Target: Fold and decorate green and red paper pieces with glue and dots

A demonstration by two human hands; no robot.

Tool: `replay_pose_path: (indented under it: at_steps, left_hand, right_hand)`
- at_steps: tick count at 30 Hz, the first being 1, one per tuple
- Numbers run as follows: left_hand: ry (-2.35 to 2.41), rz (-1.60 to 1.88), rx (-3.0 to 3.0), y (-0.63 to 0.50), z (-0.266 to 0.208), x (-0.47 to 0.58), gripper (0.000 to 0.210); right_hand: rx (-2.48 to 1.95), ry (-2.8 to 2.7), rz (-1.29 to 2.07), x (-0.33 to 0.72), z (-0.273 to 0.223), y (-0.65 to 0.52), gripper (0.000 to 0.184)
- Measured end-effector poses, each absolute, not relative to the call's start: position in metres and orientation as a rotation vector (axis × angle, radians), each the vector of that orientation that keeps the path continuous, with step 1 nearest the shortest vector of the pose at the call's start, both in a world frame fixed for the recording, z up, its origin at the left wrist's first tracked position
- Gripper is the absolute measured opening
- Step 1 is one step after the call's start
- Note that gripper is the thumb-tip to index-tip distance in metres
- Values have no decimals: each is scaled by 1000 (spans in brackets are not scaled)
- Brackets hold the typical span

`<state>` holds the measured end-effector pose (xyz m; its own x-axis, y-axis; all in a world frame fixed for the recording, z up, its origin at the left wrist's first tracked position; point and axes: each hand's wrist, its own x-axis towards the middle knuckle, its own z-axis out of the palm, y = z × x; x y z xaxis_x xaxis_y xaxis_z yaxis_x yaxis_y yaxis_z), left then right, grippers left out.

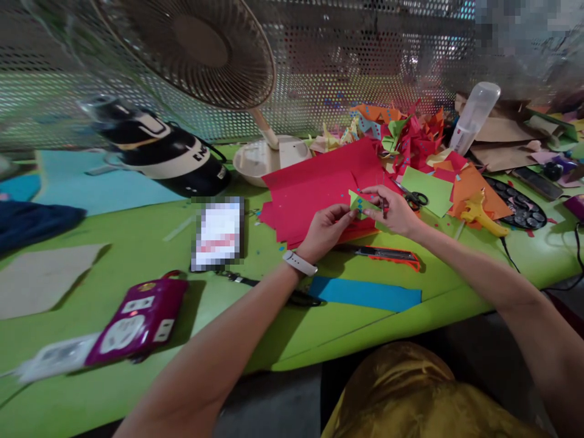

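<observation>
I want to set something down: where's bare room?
Green tabletop lies bare between the beige paper sheet and purple plastic socket box, and right of the blue paper strip. Beyond the right hand, multicoloured paper scraps crowd it.

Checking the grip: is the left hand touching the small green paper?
Touching. In the head view, the left hand holds the small green paper by its left side between thumb and fingers.

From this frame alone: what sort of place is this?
Probably a paper-craft workspace, though whether home or workshop I can't tell. Red paper sheets, scissors and a box cutter lie on a green table.
</observation>
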<state>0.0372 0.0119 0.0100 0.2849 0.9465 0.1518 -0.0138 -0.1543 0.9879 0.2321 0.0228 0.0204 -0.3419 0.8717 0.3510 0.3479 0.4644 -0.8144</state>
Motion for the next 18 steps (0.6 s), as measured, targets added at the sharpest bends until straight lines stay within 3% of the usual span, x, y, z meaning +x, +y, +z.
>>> replay_pose_path:
  at_steps: [18]
  left_hand:
    - [967,1105,1268,5,17,40,43]
  right_hand:
    - [-1030,-1848,854,231,27,16,39]
